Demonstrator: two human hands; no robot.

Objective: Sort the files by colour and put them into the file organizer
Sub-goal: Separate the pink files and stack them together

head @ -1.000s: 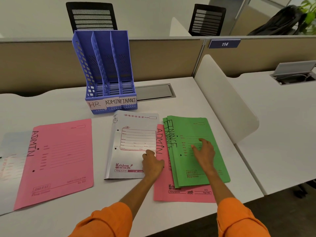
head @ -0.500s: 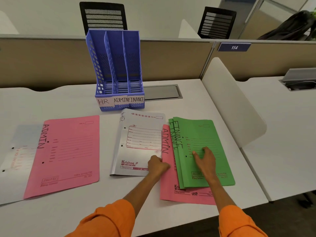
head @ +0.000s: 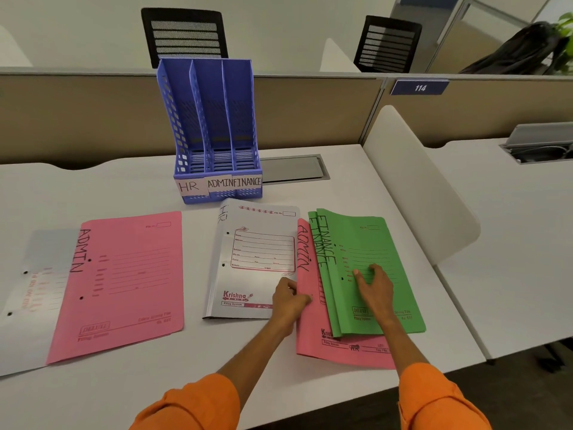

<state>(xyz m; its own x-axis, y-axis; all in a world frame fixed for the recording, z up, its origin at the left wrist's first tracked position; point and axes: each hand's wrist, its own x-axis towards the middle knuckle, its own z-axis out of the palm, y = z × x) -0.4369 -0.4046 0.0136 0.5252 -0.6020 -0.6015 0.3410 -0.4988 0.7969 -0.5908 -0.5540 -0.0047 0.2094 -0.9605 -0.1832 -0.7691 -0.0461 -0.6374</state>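
Observation:
A blue file organizer [head: 214, 125] with three empty slots labelled HR, ADMIN and FINANCE stands at the back of the desk. In front of it lies a white HR file [head: 251, 262]. Right of that, green FINANCE files [head: 372, 243] are stacked on a pink ADMIN file [head: 338, 352]. My left hand [head: 290, 301] pinches the left edge of that pink file. My right hand [head: 373, 285] rests flat, fingers spread, on the top green file. At the left another pink ADMIN file [head: 124, 280] overlaps a white file [head: 34, 290].
A beige partition [head: 310, 110] runs behind the desk [head: 356, 181], with a grey cable hatch [head: 293, 169] beside the organizer. A white divider panel [head: 415, 184] bounds the desk on the right. Two black chairs stand beyond the partition.
My right hand has slid down the green file toward me. My left hand has shifted onto the pink file's left edge. The view has moved slightly.

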